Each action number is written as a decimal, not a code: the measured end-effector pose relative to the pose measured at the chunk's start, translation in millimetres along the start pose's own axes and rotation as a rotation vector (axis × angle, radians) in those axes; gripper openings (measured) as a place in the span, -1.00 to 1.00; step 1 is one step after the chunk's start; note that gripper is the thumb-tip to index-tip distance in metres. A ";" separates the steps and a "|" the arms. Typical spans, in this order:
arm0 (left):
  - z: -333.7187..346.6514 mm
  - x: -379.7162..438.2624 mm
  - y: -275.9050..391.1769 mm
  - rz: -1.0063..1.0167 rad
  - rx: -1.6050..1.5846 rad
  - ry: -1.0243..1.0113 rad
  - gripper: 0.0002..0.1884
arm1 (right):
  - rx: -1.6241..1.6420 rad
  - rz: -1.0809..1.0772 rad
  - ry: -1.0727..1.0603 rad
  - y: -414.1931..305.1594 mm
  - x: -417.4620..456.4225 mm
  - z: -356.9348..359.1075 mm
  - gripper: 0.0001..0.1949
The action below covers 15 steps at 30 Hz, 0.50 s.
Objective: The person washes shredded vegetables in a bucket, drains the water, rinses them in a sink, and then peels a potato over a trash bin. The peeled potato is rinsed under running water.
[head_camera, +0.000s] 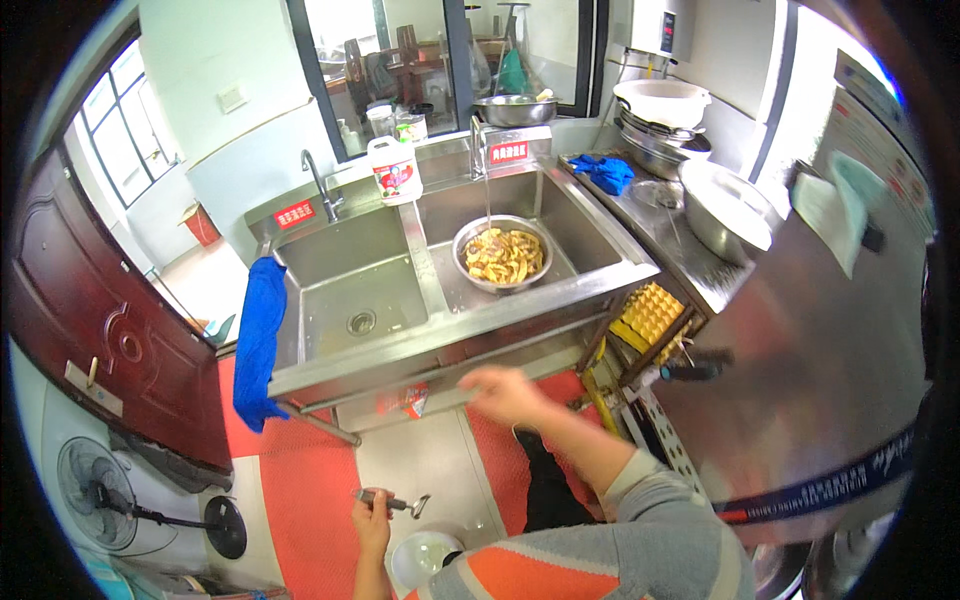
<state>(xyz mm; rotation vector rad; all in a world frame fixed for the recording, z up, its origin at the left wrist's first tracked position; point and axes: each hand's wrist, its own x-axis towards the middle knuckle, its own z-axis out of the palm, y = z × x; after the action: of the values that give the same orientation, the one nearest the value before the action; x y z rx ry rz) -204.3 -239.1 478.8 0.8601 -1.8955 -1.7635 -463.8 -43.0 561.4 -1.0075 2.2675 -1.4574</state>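
Observation:
My left hand [373, 525] grips the dark handle of a Y-shaped peeler [401, 503], its metal head pointing right. Below the peeler is a whitish bowl [421, 555], partly hidden by my clothing. My right hand [504, 395] is blurred in front of the sink, over the floor; nothing shows in it, and its finger pose is unclear. In the right basin of the stainless steel double sink [480, 324], a metal bowl [456, 259] holds yellow-brown cut pieces of food [504, 256]. Water runs into it from a faucet [477, 150].
A white jug [395, 174] stands behind the basin divider. Blue cloth [259, 337] hangs over the sink's left end. The side counter [667, 225] bears stacked bowls and a blue rag [604, 174]. A floor fan [97, 491] stands left, and red mats [307, 495] cover some floor.

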 end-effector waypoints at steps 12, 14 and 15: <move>92.5 104.7 -77.1 -0.411 0.714 -0.134 -0.75 | -0.707 -0.043 0.636 279.8 455.0 -260.6 -0.64; 108.4 114.4 -72.8 -0.445 0.711 -0.206 -0.75 | -0.809 0.017 0.544 296.8 500.3 -260.6 -0.55; 109.7 112.4 -72.8 -0.466 0.714 -0.227 -0.74 | -0.856 0.010 0.514 303.1 520.4 -250.6 -0.53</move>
<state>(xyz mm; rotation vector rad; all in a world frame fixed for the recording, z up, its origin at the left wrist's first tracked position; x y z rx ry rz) -347.7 -235.6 381.8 1.4974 -2.7155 -1.4409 -1104.0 -143.0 485.9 -0.8474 3.3952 -0.7522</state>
